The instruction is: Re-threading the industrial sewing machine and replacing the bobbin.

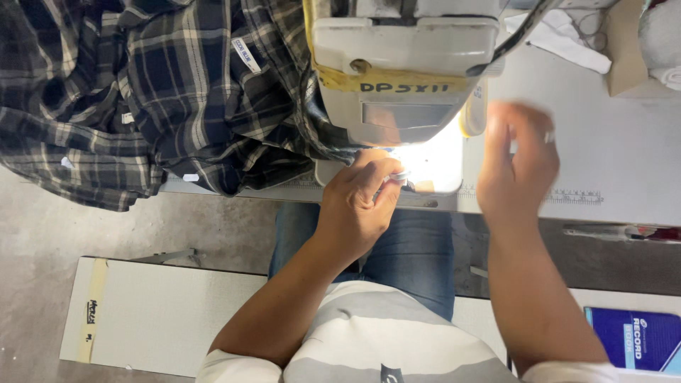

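I sit at a cream sewing machine point(404, 64) with a dark plaid shirt point(163, 92) heaped to its left. My left hand point(358, 202) rests at the table's front edge under the machine head, its fingers pinched on a small silvery object point(401, 176) beside the brightly lit needle area point(433, 159). My right hand point(518, 159) hovers blurred in the air to the right of the machine, fingers loosely spread, holding nothing that I can make out.
The white table top point(610, 142) stretches right, with a printed ruler strip point(574, 196) along its front edge. White cloth scraps point(567, 35) lie at the back right. A white board point(163, 312) sits at floor level on the left, a blue booklet point(638, 340) at bottom right.
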